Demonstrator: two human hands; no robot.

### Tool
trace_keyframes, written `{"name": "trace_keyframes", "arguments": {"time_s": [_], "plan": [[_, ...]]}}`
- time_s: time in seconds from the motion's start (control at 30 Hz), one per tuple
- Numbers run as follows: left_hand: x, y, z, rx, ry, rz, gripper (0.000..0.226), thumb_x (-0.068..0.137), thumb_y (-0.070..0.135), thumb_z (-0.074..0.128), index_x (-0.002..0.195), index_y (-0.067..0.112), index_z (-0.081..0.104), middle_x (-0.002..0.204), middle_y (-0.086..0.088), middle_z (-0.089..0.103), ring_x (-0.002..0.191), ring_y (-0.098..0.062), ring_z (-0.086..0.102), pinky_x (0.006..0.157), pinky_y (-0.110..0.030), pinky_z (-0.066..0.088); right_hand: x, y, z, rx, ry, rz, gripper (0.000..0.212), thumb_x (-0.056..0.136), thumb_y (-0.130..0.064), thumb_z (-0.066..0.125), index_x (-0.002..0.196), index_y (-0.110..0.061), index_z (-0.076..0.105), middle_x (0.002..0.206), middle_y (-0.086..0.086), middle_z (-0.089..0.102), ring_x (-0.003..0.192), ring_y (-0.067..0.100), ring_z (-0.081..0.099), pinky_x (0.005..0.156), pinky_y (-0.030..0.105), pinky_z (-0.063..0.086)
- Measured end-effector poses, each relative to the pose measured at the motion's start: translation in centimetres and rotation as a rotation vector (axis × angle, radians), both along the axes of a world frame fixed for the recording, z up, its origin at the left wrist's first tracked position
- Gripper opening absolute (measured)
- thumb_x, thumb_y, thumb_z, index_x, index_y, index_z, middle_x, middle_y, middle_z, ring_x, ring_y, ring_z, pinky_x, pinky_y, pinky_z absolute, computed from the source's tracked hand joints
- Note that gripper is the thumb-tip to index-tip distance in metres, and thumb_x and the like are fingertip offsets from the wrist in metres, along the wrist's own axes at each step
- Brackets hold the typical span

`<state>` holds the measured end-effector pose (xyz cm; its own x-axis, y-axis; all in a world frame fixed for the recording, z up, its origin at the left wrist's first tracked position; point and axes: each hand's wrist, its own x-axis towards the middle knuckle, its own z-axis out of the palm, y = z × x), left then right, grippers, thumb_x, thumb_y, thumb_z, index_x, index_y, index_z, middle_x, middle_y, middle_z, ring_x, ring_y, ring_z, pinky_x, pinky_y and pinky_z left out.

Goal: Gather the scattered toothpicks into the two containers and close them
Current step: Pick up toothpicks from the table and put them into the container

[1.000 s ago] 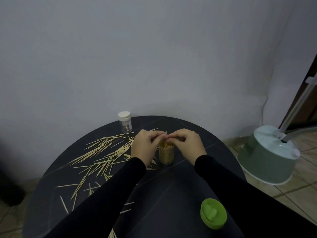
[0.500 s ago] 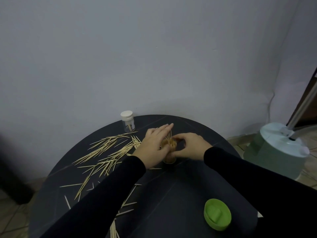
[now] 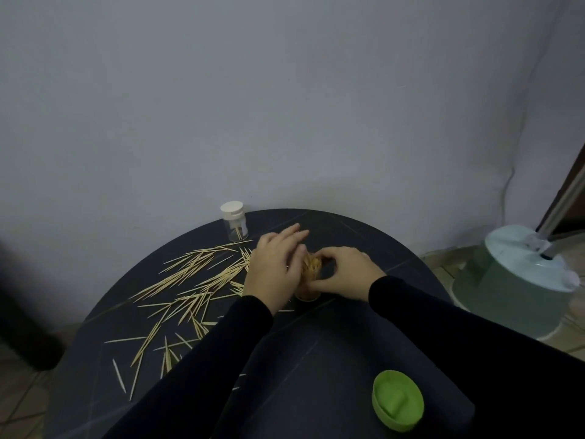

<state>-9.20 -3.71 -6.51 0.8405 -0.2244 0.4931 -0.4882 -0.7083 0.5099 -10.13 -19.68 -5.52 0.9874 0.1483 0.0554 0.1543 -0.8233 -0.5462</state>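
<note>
Your right hand (image 3: 343,274) is curled round the open jar (image 3: 311,280), thumb low and fingers arched over the far side of its rim, so the jar stands steady between your two hands. Your left hand (image 3: 274,270) lies flat against the jar's near-left side with its fingers stretched forward and holding nothing that I can make out (the palm hides whatever is under it). The jar already looks packed, with tips standing at its mouth.

The risk sits right there. Press the bundle down with that flat hand and a few tips may splay over the rim and spring out, or the jar may tip toward your right thumb and spill.

Most loose toothpicks (image 3: 193,280) still lie to the left of your left hand, some trailing back under your left sleeve (image 3: 202,359), where a drag of the arm would sweep them off the table (image 3: 316,359). The green lid (image 3: 397,403) waits well behind your right hand, near the table edge. The white-capped jar (image 3: 234,224) stands ahead of your left hand.
</note>
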Motion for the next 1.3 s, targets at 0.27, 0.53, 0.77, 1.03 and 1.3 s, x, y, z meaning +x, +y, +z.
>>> {"name": "trace_keyframes", "arguments": {"time_s": [0.27, 0.53, 0.77, 1.03, 1.3], "plan": [[-1.7, 0.3, 1.5, 0.297, 0.142, -0.098, 0.053, 0.099, 0.037, 0.043, 0.149, 0.032, 0.025, 0.15, 0.005, 0.034, 0.139, -0.013, 0.02, 0.111, -0.038, 0.018, -0.1, -0.3, 0.1, -0.02, 0.001, 0.034, 0.048, 0.084, -0.045, 0.067, 0.126, -0.025, 0.056, 0.124, -0.006, 0.06, 0.118, 0.014, 0.051, 0.11, 0.04, 0.025], [-2.0, 2.3, 1.1, 0.654, 0.159, -0.067, 0.068, 0.093, 0.059, 0.037, 0.15, 0.038, 0.006, 0.159, 0.012, 0.007, 0.145, -0.017, 0.003, 0.116, -0.051, 0.01, -0.2, 0.1, 0.4, -0.098, 0.022, 0.044, 0.045, 0.078, -0.052, 0.07, 0.112, -0.027, 0.057, 0.111, -0.008, 0.062, 0.105, 0.012, 0.054, 0.102, 0.036, 0.032], [-3.3, 3.4, 1.8, 0.778, 0.042, -0.159, 0.066, 0.093, 0.062, 0.033, 0.15, 0.04, 0.007, 0.16, 0.009, 0.003, 0.145, -0.018, 0.002, 0.115, -0.046, 0.011, -0.6, 0.4, 0.5, -0.133, 0.036, 0.091, 0.047, 0.075, -0.054, 0.072, 0.107, -0.025, 0.055, 0.106, -0.006, 0.061, 0.099, 0.012, 0.053, 0.098, 0.034, 0.036], [-3.7, 3.8, 1.3, 0.688, 0.009, -0.211, 0.07, 0.092, 0.061, 0.032, 0.151, 0.034, 0.004, 0.158, 0.015, 0.01, 0.143, -0.012, 0.008, 0.115, -0.041, 0.015, -0.3, 0.6, 0.4, -0.176, 0.024, 0.09, 0.052, 0.071, -0.062, 0.071, 0.105, -0.026, 0.054, 0.101, -0.008, 0.061, 0.097, 0.01, 0.055, 0.097, 0.034, 0.035], [-3.1, 3.6, 1.2, 0.616, -0.067, -0.216, 0.061, 0.091, 0.061, 0.027, 0.145, 0.032, 0.033, 0.146, 0.014, 0.04, 0.138, -0.013, 0.023, 0.108, -0.043, 0.02, -0.4, 0.5, 0.3, -0.143, 0.038, 0.078, 0.043, 0.074, -0.053, 0.072, 0.105, -0.027, 0.056, 0.105, -0.008, 0.061, 0.103, 0.015, 0.052, 0.096, 0.034, 0.038]]}}
